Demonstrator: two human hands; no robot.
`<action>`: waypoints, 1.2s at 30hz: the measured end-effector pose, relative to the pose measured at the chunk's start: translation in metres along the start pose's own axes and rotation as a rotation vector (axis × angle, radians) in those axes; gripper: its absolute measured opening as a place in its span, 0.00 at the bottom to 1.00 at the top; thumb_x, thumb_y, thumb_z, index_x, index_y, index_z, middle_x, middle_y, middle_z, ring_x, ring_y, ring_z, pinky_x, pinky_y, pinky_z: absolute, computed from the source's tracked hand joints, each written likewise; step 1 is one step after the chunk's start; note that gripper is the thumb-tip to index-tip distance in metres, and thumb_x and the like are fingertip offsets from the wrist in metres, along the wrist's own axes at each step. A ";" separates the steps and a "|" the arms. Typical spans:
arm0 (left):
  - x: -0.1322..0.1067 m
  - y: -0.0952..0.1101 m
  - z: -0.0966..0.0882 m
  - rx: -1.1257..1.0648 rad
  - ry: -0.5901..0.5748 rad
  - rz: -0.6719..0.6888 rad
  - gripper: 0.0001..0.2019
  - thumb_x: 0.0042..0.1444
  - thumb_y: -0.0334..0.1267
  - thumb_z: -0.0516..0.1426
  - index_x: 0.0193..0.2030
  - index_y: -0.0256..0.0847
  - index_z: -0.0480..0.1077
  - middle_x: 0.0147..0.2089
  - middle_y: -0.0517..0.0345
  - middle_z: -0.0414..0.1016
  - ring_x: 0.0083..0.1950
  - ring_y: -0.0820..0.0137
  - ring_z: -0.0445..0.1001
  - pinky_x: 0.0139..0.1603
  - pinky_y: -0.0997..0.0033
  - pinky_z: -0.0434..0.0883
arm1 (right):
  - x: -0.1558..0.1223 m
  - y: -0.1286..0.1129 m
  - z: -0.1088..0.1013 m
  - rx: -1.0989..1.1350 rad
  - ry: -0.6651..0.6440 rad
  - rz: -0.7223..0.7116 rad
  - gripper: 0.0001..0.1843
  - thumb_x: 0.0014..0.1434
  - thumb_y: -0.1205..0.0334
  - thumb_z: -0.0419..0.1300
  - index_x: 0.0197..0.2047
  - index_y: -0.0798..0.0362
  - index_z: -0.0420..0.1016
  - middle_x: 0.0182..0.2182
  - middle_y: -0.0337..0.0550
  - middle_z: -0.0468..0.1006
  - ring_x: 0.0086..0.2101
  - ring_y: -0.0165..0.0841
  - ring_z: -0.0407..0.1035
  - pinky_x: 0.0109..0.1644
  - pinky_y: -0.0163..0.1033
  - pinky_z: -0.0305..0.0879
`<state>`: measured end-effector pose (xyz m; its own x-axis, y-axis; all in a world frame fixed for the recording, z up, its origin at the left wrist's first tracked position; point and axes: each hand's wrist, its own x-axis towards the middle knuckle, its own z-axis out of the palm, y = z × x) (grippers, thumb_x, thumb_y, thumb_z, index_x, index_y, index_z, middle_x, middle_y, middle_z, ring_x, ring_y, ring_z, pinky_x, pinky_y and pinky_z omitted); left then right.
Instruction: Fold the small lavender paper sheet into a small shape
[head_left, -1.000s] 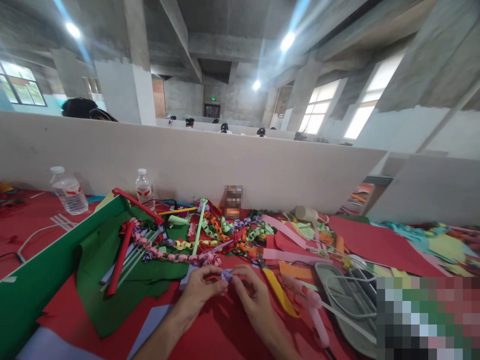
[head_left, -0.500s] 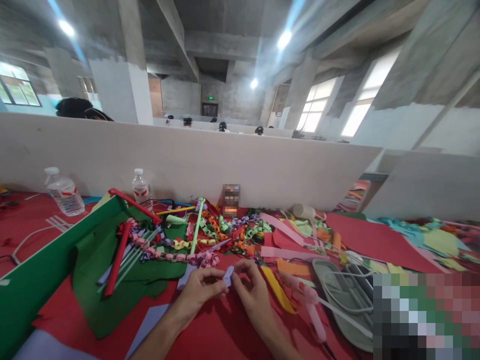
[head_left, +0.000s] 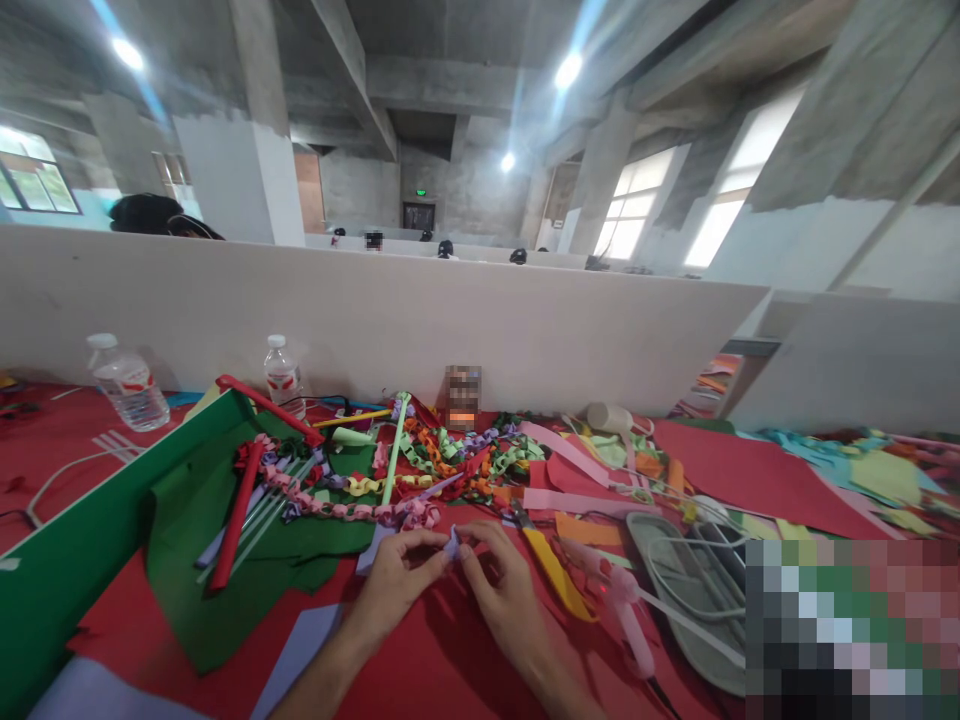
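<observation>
A small folded piece of lilac paper [head_left: 451, 545] is pinched between both hands above the red table covering. My left hand [head_left: 409, 570] holds its left side between thumb and fingers. From the other side, my right hand [head_left: 495, 565] grips it with thumb and forefinger, the fingertips of both hands almost meeting. Much of the paper is hidden by the fingers. Just beyond lie pink paper chains [head_left: 352, 510]. To the right of my right hand rest a yellow utility knife [head_left: 555, 570] and a pink hot glue gun [head_left: 622, 600].
A green board [head_left: 97, 490] stands slanted on the left, beside green paper [head_left: 247, 590] and red paper rolls [head_left: 238, 525]. Two water bottles [head_left: 283, 380] stand near the white partition [head_left: 360, 320]. A grey tray [head_left: 675, 610] with cables lies at the right. Coloured paper chains crowd the back.
My right hand has moved slightly left, closer to my left hand. The lilac paper has turned, and less of it shows between the fingertips.
</observation>
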<state>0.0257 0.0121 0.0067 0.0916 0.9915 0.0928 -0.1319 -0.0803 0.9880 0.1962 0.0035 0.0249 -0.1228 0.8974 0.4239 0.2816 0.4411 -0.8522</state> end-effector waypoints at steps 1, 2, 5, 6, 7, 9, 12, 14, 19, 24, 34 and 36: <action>0.000 0.000 0.000 0.004 -0.001 0.005 0.14 0.49 0.47 0.68 0.38 0.39 0.83 0.40 0.50 0.85 0.40 0.61 0.81 0.44 0.68 0.76 | 0.000 0.001 0.000 -0.004 0.001 -0.002 0.10 0.67 0.56 0.58 0.46 0.50 0.77 0.43 0.47 0.78 0.45 0.40 0.73 0.50 0.41 0.68; 0.000 0.000 0.000 0.004 -0.001 0.005 0.14 0.50 0.46 0.68 0.39 0.39 0.83 0.40 0.50 0.85 0.41 0.61 0.81 0.44 0.67 0.76 | 0.000 0.001 0.001 -0.005 0.000 -0.002 0.10 0.66 0.56 0.59 0.46 0.50 0.77 0.43 0.47 0.79 0.45 0.40 0.73 0.50 0.41 0.68; 0.000 0.001 0.000 0.020 0.008 0.008 0.13 0.50 0.45 0.68 0.39 0.39 0.82 0.41 0.50 0.85 0.42 0.60 0.81 0.46 0.67 0.76 | 0.000 0.002 0.001 -0.001 -0.015 0.007 0.10 0.65 0.56 0.61 0.47 0.50 0.76 0.43 0.46 0.79 0.44 0.39 0.73 0.49 0.40 0.69; 0.000 0.003 0.000 0.030 0.012 0.014 0.13 0.50 0.45 0.68 0.38 0.39 0.82 0.40 0.50 0.85 0.41 0.60 0.81 0.46 0.67 0.76 | 0.000 0.002 0.001 0.004 -0.023 0.012 0.10 0.64 0.56 0.61 0.47 0.50 0.76 0.44 0.46 0.79 0.44 0.39 0.73 0.49 0.40 0.69; 0.000 0.004 0.000 0.040 0.012 0.023 0.12 0.50 0.45 0.68 0.37 0.39 0.82 0.39 0.51 0.85 0.41 0.61 0.81 0.45 0.67 0.76 | 0.000 0.002 0.001 0.011 -0.030 0.019 0.11 0.64 0.56 0.62 0.47 0.50 0.76 0.44 0.46 0.79 0.44 0.39 0.73 0.48 0.40 0.69; 0.000 0.008 0.001 0.052 0.005 0.042 0.10 0.51 0.44 0.67 0.35 0.38 0.81 0.36 0.52 0.84 0.38 0.62 0.80 0.43 0.69 0.75 | 0.001 0.000 0.001 0.027 -0.044 0.032 0.11 0.64 0.54 0.62 0.45 0.50 0.77 0.43 0.46 0.79 0.44 0.39 0.73 0.48 0.39 0.69; -0.001 0.013 0.003 0.054 0.013 0.068 0.09 0.51 0.42 0.67 0.32 0.38 0.79 0.32 0.55 0.82 0.35 0.65 0.79 0.40 0.71 0.75 | 0.002 -0.003 0.001 0.053 -0.062 0.060 0.13 0.64 0.50 0.62 0.41 0.52 0.78 0.39 0.46 0.80 0.40 0.39 0.74 0.45 0.39 0.69; -0.002 0.014 0.004 0.047 0.058 0.074 0.09 0.50 0.41 0.68 0.33 0.38 0.78 0.32 0.56 0.81 0.35 0.66 0.79 0.39 0.72 0.75 | 0.002 -0.003 0.001 0.074 -0.077 0.082 0.15 0.64 0.49 0.61 0.39 0.53 0.78 0.36 0.45 0.81 0.37 0.38 0.74 0.41 0.38 0.69; -0.004 0.013 0.003 0.118 0.106 0.141 0.14 0.50 0.42 0.68 0.44 0.41 0.81 0.47 0.50 0.81 0.42 0.63 0.79 0.46 0.68 0.76 | 0.002 0.000 0.001 0.126 -0.095 0.130 0.18 0.63 0.47 0.61 0.36 0.54 0.79 0.31 0.44 0.80 0.32 0.36 0.72 0.36 0.37 0.67; -0.006 0.018 0.004 0.282 0.060 0.201 0.07 0.57 0.41 0.63 0.35 0.43 0.83 0.35 0.53 0.83 0.39 0.61 0.79 0.45 0.69 0.73 | 0.002 0.003 0.000 0.188 -0.119 0.187 0.20 0.61 0.44 0.62 0.34 0.55 0.80 0.30 0.43 0.80 0.31 0.35 0.72 0.36 0.36 0.66; -0.009 0.022 0.005 0.318 0.078 0.177 0.11 0.60 0.44 0.61 0.31 0.41 0.81 0.29 0.56 0.80 0.33 0.64 0.76 0.37 0.73 0.71 | -0.001 0.000 0.006 0.218 -0.092 0.217 0.21 0.61 0.43 0.63 0.31 0.55 0.79 0.25 0.41 0.77 0.27 0.33 0.69 0.33 0.35 0.65; -0.008 0.019 0.005 0.291 0.067 0.161 0.11 0.59 0.44 0.61 0.32 0.41 0.81 0.31 0.55 0.82 0.35 0.63 0.77 0.38 0.73 0.72 | -0.001 0.000 0.006 0.198 -0.086 0.203 0.22 0.61 0.43 0.62 0.30 0.54 0.79 0.23 0.40 0.76 0.26 0.33 0.68 0.32 0.35 0.64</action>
<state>0.0278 0.0019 0.0257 0.0261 0.9675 0.2515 0.1486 -0.2526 0.9561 0.1908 0.0029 0.0231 -0.1650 0.9618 0.2183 0.1185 0.2390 -0.9637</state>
